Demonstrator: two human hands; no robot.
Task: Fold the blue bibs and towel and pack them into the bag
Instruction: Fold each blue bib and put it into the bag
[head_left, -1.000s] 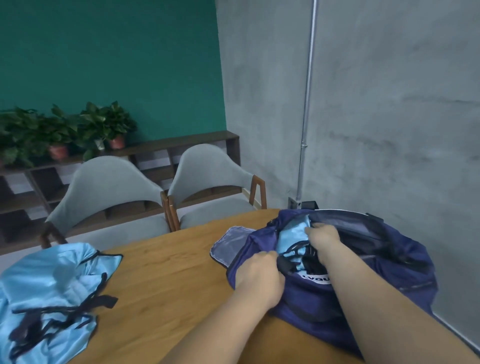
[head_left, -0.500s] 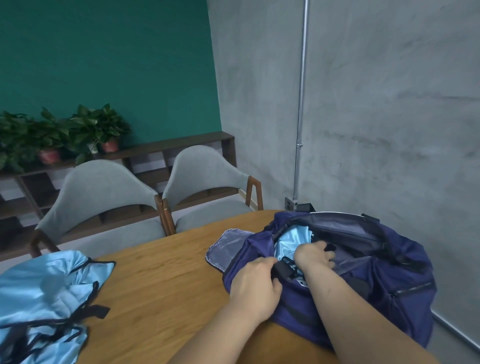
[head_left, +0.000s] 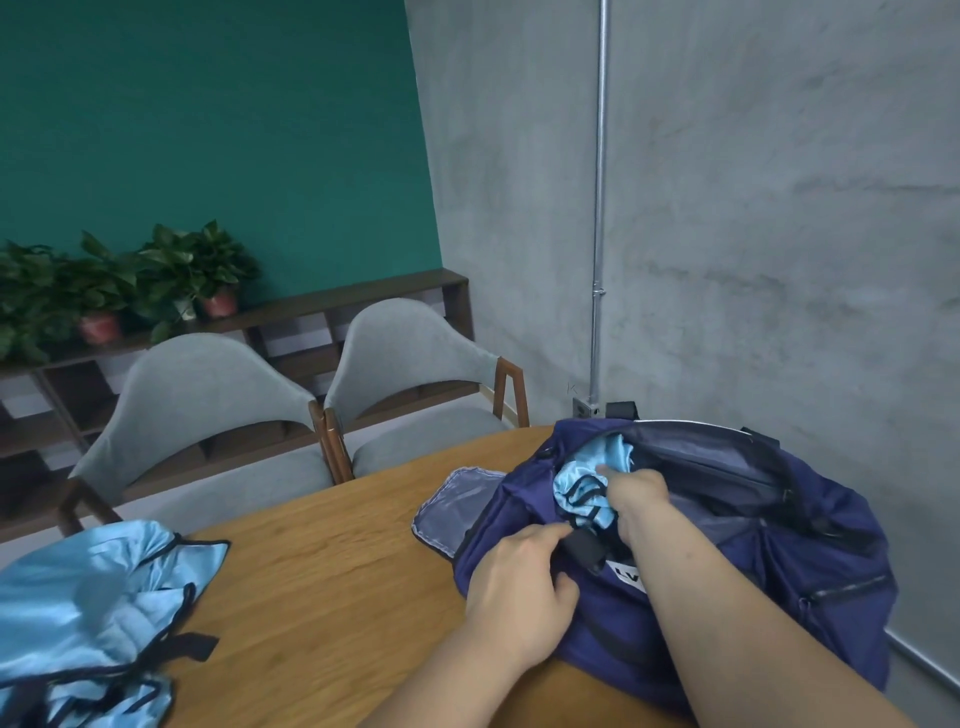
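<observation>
Right hand: My right hand (head_left: 636, 491) sits at the mouth of the bag, fingers curled into a bunched blue bib (head_left: 582, 486) and gripping it, knuckles up, so the slippery cloth can be stuffed down rather than spring back out.

Left hand: My left hand (head_left: 519, 577) clutches the near lip of the bag (head_left: 779, 545), forefinger stretched toward a black buckle (head_left: 584, 551), the other fingers folded into the fabric. As I judge it, this hand is there to hold the opening wide and steady the soft bag against the push.

Bib: Half in, half out; its black-edged folds show above the rim, crumpled more than folded.

Bag: Navy, slumped on its side at the right end of the wooden table (head_left: 322, 571), main compartment gaping toward me, a grey-lined flap (head_left: 452, 506) lying open on the wood at its left.

Left to pack: A heap of blue bibs (head_left: 88, 587) with black ties lies well apart at the table's left edge (whether the towel is among them, I cannot tell).

Progress: Early, by my reckoning, with one piece going in and the heap untouched.

Beyond the table: Two grey chairs (head_left: 208, 405) stand pushed close, and potted plants (head_left: 156, 280) line a dark shelf (head_left: 363, 306) under the green wall.
</observation>
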